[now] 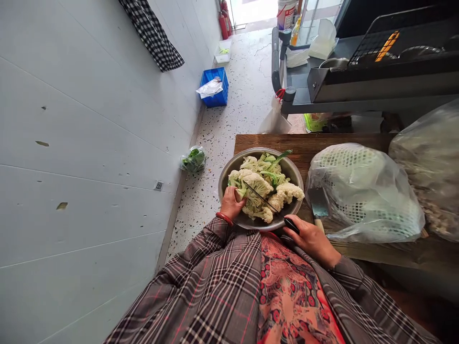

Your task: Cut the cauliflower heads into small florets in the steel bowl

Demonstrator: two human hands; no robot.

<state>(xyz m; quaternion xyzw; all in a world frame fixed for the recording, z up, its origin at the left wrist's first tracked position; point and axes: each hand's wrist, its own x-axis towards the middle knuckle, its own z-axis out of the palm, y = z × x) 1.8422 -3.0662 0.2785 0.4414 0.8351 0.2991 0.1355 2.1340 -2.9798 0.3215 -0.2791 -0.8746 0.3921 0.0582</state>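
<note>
A round metal bowl [225, 173] full of cauliflower pieces stands at the wooden table's left end. With closed fingers my left hand [232, 204] grips a large piece of cauliflower [255, 184] by its stem side, over the bowl's left part. My right hand [312, 238] is wrapped around the black handle of a knife [292, 224] at the bowl's lower right rim. The thin dark blade reaches up and left across the bowl, against the held cauliflower; how deep it sits I cannot tell. Green leaves [276, 177] lie among the pieces.
Right of the bowl, a cleaver [318, 203] lies beside a plastic-wrapped basket [366, 191] on the wooden table [258, 141]. A large clear bag [433, 162] sits farther right. On the floor are a bag of greens [193, 159] and a blue crate [217, 98]. The wall [89, 191] runs along the left.
</note>
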